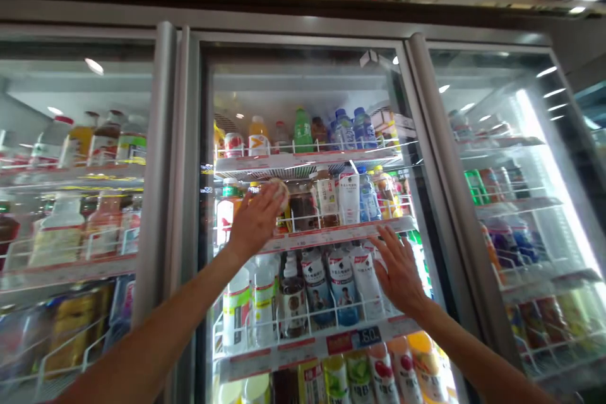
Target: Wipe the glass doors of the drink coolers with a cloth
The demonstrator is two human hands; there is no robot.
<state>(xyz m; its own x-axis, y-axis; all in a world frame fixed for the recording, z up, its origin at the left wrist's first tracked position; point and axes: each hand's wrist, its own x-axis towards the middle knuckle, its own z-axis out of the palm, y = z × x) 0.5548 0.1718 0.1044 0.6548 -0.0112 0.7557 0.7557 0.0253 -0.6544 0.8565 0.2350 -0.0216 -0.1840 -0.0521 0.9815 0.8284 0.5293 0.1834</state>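
Note:
I face a drinks cooler with glass doors. My left hand (255, 218) is raised against the middle door's glass (303, 95), its fingers pressed on a small pale cloth or pad (280, 189) at the second shelf's height. My right hand (400, 268) lies flat on the same glass lower down, fingers spread, holding nothing. Behind the glass, wire shelves (303, 161) carry rows of bottled drinks (343, 287), among them white-labelled bottles near my right hand.
A closed glass door (71, 202) on the left shows juice bottles and cans. Another door (516, 202) on the right, brightly lit, holds more bottles. Metal door frames (163, 158) stand between them. A price tag (367, 336) hangs on a lower shelf.

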